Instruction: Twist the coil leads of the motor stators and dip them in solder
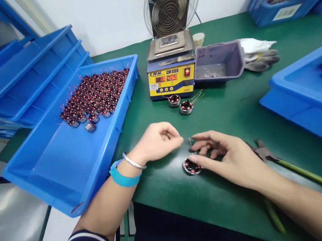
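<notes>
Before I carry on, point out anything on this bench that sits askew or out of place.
The blue tray of coils overhangs the table's left edge and sits tilted. Two coils lie loose before the solder pot, leads splayed. Nothing looks spilled or damaged.

Two hands are in view: one left hand and one right hand. Three loose coils lie on the green table: one coil at the fingertips, two coils before one solder pot. One blue tray holds coils too many to count. One grey bin. One pair of cutters.
</notes>
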The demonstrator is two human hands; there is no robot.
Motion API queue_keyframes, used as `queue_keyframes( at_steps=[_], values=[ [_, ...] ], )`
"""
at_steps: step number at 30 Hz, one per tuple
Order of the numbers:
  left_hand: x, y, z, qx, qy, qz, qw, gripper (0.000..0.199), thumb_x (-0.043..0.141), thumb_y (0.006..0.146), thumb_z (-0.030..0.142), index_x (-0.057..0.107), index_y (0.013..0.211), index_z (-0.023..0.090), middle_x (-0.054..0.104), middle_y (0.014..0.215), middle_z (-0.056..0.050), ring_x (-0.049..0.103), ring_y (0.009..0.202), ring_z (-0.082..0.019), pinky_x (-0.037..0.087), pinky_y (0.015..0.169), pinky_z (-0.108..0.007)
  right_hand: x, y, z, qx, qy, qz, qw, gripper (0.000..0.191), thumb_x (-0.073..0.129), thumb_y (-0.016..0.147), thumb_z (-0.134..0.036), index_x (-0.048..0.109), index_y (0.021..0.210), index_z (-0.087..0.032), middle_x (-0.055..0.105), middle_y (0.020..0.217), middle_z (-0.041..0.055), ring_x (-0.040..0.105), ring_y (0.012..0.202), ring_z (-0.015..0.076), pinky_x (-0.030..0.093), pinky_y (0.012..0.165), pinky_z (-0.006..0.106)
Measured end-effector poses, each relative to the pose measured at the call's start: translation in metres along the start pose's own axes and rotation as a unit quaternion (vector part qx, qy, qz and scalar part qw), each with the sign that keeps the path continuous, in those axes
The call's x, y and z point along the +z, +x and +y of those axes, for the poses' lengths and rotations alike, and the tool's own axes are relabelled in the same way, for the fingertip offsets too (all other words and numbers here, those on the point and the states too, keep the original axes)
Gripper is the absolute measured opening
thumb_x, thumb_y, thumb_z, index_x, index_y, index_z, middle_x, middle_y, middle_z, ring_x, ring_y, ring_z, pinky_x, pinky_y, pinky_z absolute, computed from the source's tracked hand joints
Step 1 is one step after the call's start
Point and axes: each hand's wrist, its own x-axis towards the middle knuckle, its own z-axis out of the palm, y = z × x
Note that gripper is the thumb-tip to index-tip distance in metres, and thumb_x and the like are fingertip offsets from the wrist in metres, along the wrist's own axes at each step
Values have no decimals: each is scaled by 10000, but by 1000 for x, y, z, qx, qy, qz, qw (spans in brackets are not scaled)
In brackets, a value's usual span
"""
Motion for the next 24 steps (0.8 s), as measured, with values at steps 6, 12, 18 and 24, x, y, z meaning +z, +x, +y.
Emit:
queue_keyframes(
  at_steps=[6,12,18,24],
  values=[
    [12,-8,-2,-57,40,-148,986,56,612,692,58,619,668,108,579,564,43,463,504,-41,368,508,-166,0,4,-2,50,135,-19,989,610,743,767,-557,563,1196,-163,676,703,28,607,578,144,524,558,281],
    [23,1,-7,-103,-59,-85,989,132,607,680,16,569,609,120,547,526,62,457,487,-28,392,526,-165,4,5,3,14,140,19,990,496,696,796,-425,544,1200,-181,611,687,3,561,538,119,492,494,243],
    [26,3,-9,-120,-109,-80,984,125,617,693,45,543,644,132,511,497,83,448,449,-22,377,494,-160,5,1,6,-72,-22,56,996,345,550,892,-347,628,1202,-218,595,688,0,566,554,122,524,569,263],
    [26,2,-6,-130,-113,-78,982,141,587,708,21,533,644,133,501,484,85,446,442,-28,377,494,-168,4,3,6,-99,-58,70,991,320,542,872,-292,661,1158,-211,615,668,3,563,530,125,519,565,268]
  ],
)
